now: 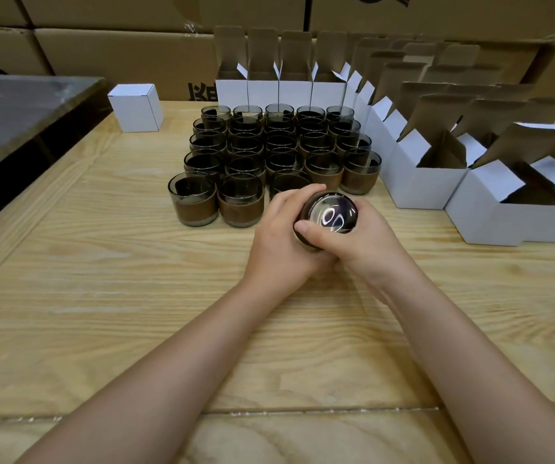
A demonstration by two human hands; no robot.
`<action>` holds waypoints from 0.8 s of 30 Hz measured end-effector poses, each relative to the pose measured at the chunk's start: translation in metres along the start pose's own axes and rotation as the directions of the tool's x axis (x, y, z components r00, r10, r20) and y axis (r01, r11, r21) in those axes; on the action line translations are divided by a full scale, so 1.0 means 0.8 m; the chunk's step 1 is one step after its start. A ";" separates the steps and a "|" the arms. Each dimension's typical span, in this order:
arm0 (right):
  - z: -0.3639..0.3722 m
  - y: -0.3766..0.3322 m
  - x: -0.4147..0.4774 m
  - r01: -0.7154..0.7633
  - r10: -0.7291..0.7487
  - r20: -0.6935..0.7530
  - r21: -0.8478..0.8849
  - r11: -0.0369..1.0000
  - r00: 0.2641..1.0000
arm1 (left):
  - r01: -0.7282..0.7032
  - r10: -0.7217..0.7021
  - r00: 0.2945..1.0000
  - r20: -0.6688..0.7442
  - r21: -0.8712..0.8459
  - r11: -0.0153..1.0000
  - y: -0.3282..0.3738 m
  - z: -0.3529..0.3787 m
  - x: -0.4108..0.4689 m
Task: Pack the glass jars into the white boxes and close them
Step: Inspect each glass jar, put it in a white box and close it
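Both hands hold one smoky glass jar [331, 214] tipped so its shiny base faces me, just above the wooden table [108, 296]. My left hand [282, 242] wraps its left side, and my right hand [359, 242] wraps the right with the thumb across the front. Behind them stand several rows of the same dark glass jars with brown sleeves [240, 204]. Open white boxes [420, 185] with raised flaps line the right side and the back [264, 90]. One closed white box [137, 108] sits at the back left.
Large brown cardboard cartons [118, 51] are stacked behind the table. A grey metal surface [11, 108] lies beyond the table's left edge. Bare wood lies between me and the jars.
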State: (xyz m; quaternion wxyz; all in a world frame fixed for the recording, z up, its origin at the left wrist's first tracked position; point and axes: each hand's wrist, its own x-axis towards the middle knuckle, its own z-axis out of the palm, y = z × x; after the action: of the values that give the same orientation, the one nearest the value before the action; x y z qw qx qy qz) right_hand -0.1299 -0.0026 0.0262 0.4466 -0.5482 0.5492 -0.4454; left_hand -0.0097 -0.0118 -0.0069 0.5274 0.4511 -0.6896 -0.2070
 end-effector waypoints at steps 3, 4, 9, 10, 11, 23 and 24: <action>-0.004 0.001 0.000 0.043 -0.041 0.036 -0.056 0.997 0.999 | 0.055 -0.056 0.998 -0.003 -0.054 0.997 -0.001 -0.002 0.001; -0.006 0.000 0.001 0.058 -0.055 0.041 -0.072 0.996 0.998 | 0.065 -0.066 0.998 -0.003 -0.071 0.995 0.000 -0.003 0.002; -0.021 -0.003 0.002 0.128 -0.114 0.117 -0.112 0.985 0.986 | 0.103 -0.105 0.994 -0.004 -0.157 0.982 0.001 -0.006 0.005; -0.024 -0.003 0.003 0.143 -0.130 0.147 -0.084 0.986 0.981 | 0.105 -0.107 0.994 -0.004 -0.172 0.980 0.001 -0.007 0.005; -0.027 -0.004 0.003 0.159 -0.149 0.174 -0.045 0.986 0.973 | 0.105 -0.107 0.994 -0.005 -0.177 0.979 0.001 -0.008 0.005; -0.036 0.001 0.010 0.006 -0.068 0.241 0.248 0.969 0.968 | 0.082 -0.090 0.995 -0.031 -0.196 0.977 0.000 -0.009 0.007; -0.035 0.001 0.010 0.000 -0.059 0.226 0.253 0.967 0.972 | 0.076 -0.083 0.996 -0.032 -0.192 0.978 0.000 -0.010 0.007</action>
State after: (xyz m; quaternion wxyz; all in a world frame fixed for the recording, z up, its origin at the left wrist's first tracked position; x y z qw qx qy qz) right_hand -0.1577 -0.0104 0.0312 0.5667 -0.5436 0.4240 -0.4511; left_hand -0.0026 -0.0147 -0.0009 0.5730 0.4297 -0.6374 -0.2841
